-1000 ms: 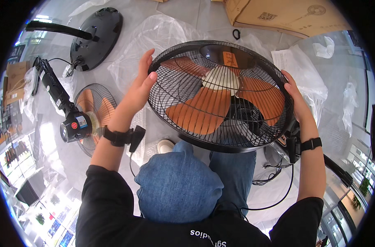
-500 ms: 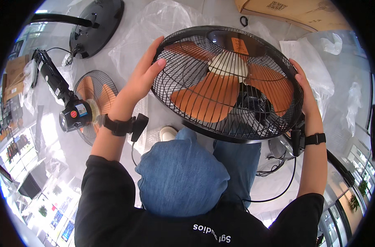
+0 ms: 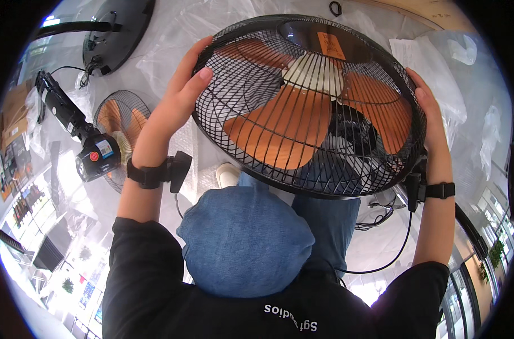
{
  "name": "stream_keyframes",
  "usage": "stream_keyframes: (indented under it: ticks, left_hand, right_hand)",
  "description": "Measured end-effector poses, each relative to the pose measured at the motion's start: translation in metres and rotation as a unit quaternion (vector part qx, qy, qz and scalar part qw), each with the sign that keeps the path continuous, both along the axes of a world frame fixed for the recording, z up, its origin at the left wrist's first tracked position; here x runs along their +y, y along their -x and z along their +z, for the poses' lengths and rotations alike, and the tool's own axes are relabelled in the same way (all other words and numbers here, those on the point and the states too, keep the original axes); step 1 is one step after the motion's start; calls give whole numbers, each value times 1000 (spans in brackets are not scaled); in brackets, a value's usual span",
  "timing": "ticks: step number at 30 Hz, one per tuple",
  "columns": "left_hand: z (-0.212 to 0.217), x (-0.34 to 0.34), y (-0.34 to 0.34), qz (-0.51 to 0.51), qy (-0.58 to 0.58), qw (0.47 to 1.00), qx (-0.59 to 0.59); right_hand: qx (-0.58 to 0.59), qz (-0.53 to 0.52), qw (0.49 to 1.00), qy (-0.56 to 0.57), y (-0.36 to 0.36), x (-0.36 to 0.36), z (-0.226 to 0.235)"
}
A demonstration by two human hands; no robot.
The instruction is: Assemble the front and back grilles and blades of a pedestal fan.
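Between my hands is a large fan head (image 3: 279,130) with a black wire grille, orange blades and a cream hub. My left hand (image 3: 183,85) grips the grille's left rim, thumb on the front wires and fingers behind the edge. At the right rim my right hand (image 3: 429,107) is closed around the edge; most of its fingers are hidden behind the grille. The grille faces up toward me, tilted. Through the wires the black motor housing (image 3: 353,130) shows behind the blades.
At the left lies a second fan (image 3: 99,155) with orange blades and a black pole. Beyond it is a round black base (image 3: 118,37). Clear plastic wrapping (image 3: 161,68) covers floor at the back, near a cardboard box (image 3: 415,8). Black cables (image 3: 375,220) lie by my right leg.
The fan head looks larger and higher in the picture, with both hands still on its rim. The surroundings have shifted slightly left and up on the left side.
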State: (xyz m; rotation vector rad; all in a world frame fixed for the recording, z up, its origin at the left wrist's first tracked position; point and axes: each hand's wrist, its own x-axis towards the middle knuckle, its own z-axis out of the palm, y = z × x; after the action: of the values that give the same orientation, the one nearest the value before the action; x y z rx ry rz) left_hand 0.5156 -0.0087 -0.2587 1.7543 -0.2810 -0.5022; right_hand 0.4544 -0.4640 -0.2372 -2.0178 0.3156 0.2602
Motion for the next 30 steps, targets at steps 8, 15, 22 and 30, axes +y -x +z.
stream_keyframes:
  ticks: [8,15,22,30]
  left_hand:
    - [51,-13,5,-124,-17,966,-225]
    - [75,-44,9,-300,-152,877,-344]
    - [68,-44,13,-267,-143,882,-361]
    - [72,-49,4,-274,-147,877,-367]
  right_hand:
    - [-213,329,902,183,14,89,107]
    - [-162,366,867,296,21,118,98]
    - [-190,346,876,275,21,116,89]
    - [-216,340,878,257,13,109,84]
